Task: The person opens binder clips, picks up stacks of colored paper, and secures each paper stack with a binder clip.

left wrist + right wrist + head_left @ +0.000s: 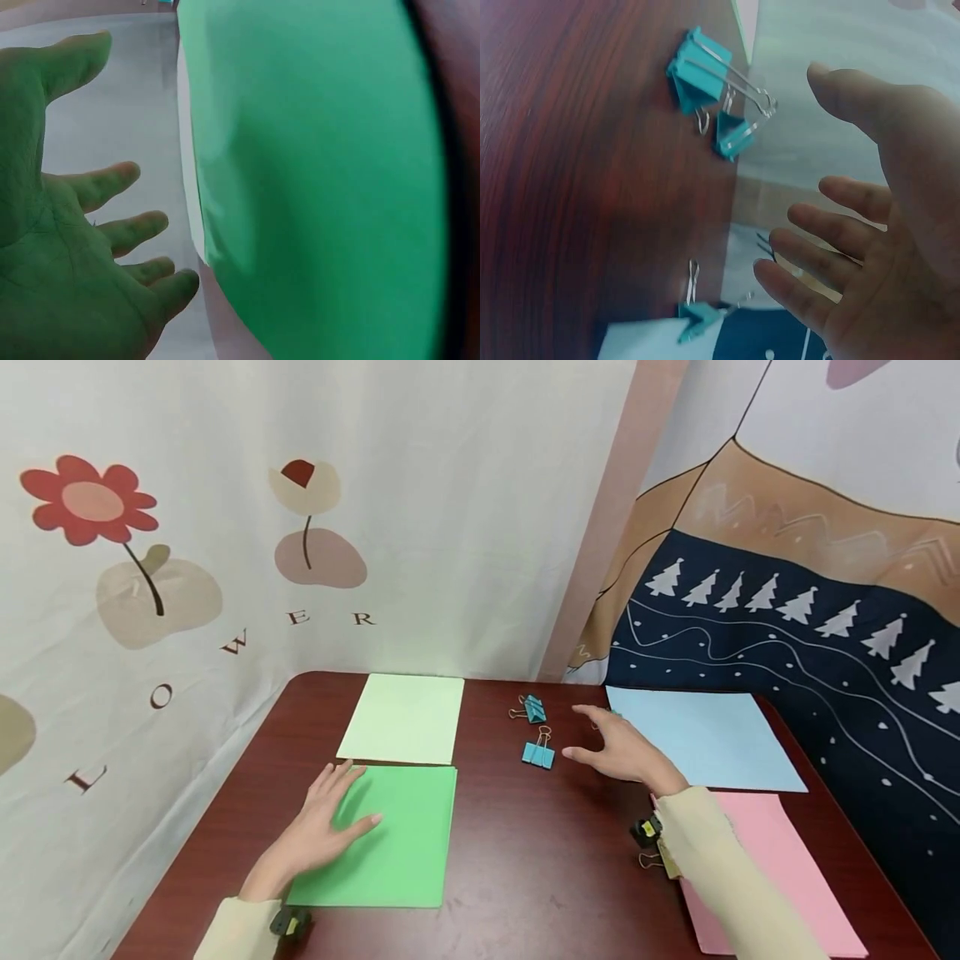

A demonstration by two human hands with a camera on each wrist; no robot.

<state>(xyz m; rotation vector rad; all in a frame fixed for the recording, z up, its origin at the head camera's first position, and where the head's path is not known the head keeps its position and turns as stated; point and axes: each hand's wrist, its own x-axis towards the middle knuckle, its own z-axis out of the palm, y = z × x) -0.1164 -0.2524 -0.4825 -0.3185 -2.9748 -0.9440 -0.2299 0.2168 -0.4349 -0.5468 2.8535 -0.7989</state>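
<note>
My left hand (318,827) hovers with spread fingers over a stack of green paper (397,852); its palm shows in the left wrist view, holding nothing. My right hand (626,747) is held above the table, fingers and thumb apart and nothing between them. Just left of it lie two teal binder clips, a farther one (535,709) and a nearer one (538,754). In the right wrist view, a third teal binder clip (699,321) lies by the blue paper (705,735); in the head view the right hand mostly hides it.
Pale green paper (405,718) lies behind the green stack. At the right is pink paper (780,877), partly under the right sleeve, with a yellowish binder clip (667,860) at its left edge. Printed curtains (450,527) hang behind the dark red table (525,877).
</note>
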